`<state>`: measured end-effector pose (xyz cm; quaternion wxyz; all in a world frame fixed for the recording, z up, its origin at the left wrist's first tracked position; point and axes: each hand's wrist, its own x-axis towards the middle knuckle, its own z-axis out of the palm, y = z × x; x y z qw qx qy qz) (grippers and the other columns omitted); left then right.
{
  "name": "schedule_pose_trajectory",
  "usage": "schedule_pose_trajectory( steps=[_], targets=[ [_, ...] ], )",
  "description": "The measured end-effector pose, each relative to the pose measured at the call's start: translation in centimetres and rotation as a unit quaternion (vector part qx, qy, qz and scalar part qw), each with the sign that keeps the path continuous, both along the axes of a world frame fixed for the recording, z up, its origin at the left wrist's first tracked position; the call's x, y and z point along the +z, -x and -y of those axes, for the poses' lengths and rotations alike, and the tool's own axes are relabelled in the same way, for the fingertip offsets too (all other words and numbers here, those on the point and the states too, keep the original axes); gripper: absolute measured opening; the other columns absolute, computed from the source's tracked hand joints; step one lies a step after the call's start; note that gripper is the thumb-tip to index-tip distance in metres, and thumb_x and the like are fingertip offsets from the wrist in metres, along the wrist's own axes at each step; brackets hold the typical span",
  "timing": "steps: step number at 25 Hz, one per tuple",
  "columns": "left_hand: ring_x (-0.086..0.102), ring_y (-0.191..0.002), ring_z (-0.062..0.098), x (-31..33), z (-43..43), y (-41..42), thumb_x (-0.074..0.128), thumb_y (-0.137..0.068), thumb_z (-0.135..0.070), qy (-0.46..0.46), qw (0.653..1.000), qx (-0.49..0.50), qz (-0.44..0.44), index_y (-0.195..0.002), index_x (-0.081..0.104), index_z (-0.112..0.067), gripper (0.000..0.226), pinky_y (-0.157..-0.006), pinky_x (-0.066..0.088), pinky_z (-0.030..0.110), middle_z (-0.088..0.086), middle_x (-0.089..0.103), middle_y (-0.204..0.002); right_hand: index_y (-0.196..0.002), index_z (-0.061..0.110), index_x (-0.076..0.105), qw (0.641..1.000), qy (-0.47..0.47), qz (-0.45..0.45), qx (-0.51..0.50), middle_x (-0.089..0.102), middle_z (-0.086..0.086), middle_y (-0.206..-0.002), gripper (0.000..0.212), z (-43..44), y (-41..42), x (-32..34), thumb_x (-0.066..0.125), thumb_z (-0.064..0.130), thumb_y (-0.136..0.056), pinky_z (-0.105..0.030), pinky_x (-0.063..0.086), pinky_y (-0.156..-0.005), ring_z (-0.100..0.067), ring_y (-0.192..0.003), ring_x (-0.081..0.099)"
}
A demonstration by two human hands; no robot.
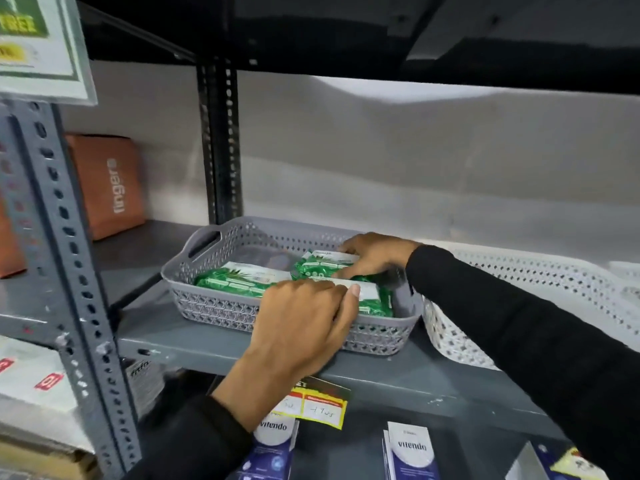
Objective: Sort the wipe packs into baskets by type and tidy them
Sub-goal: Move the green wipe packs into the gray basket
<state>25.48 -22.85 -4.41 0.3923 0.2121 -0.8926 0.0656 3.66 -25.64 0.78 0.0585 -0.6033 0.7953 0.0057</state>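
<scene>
Now | grey basket (214, 308) on shelf (408, 372) holds green packs (239, 284) | left hand (304, 327) grips near pack (372, 299) | right hand (375, 254) presses rear pack (313, 266) | white basket (540, 282) just right | orange box (107, 183) far left.

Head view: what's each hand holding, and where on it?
Left hand grips the near green wipe pack at its left end. Right hand rests on the rear pack's right end; grip unclear. Both in the grey basket.
</scene>
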Motion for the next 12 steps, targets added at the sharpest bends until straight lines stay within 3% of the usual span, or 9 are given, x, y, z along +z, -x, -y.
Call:
schedule_pose_trajectory(
  steps=[4,7,12],
  targets=[
    [0.054,-0.071,0.016,1.4,-2.0,2.1,0.026,-0.099,-0.050,-0.060,0.995,-0.075,-0.011,-0.080,0.050,-0.027,0.039,-0.058,0.037,0.034,-0.009,0.061,-0.080,-0.144,0.016,0.053,0.992,0.117,0.038,-0.015,0.058,-0.005,-0.145,0.076,-3.7,1.0,2.2,0.067,0.061,-0.085,-0.030,0.044,-0.104,-0.025,-0.128,0.058],
    [0.059,-0.089,0.019,2.4,-5.3,6.6,0.026,-0.099,-0.052,-0.047,0.989,-0.143,0.010,-0.096,0.057,-0.025,0.041,-0.072,0.040,0.034,-0.005,0.067,-0.096,-0.141,0.017,0.057,0.976,0.210,0.056,-0.028,0.062,-0.002,-0.140,0.068,-9.2,4.1,3.1,0.069,0.055,-0.086,-0.025,0.044,-0.095,-0.019,-0.120,0.061],
    [0.065,-0.098,0.019,1.8,-12.2,14.5,0.023,-0.097,-0.059,-0.050,0.976,-0.198,0.075,-0.107,0.062,-0.026,0.052,-0.083,0.050,0.039,-0.005,0.071,-0.106,-0.138,0.017,0.060,0.950,0.279,0.052,-0.131,0.064,-0.001,-0.136,0.063,-22.0,13.3,2.8,0.074,0.048,-0.085,-0.020,0.039,-0.091,-0.008,-0.109,0.055]
  ],
)
